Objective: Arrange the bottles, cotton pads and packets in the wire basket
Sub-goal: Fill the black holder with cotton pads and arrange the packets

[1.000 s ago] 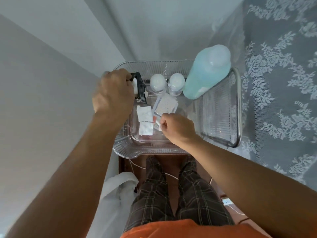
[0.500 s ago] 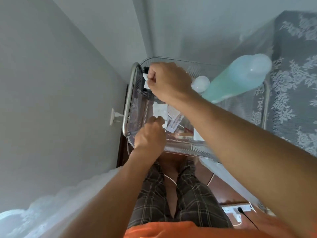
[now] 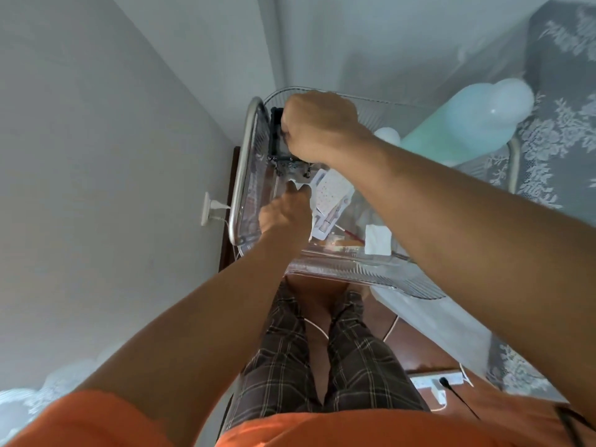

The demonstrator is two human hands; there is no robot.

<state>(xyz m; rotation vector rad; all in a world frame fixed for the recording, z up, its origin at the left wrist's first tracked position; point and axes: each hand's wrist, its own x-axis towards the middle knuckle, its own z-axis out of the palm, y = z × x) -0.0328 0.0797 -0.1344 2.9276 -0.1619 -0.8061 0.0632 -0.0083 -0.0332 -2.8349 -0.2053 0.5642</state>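
Note:
The wire basket stands before me against the wall corner. Inside at the right leans a big teal bottle, with a small white-capped bottle beside it. A dotted white packet and a square cotton pad lie on the bottom. My right hand reaches across to the basket's far left corner and is shut on a black item. Just below it, my left hand is inside the basket, fingertips pinching a white cotton pad. My right forearm hides the basket's middle.
A grey wall runs close along the left, with a socket and plug. A grey lace cloth hangs on the right. A power strip and white cables lie on the floor by my legs.
The view swung left. The black item passed from my left hand to my right, which crossed over. My left hand dropped into the basket onto a cotton pad.

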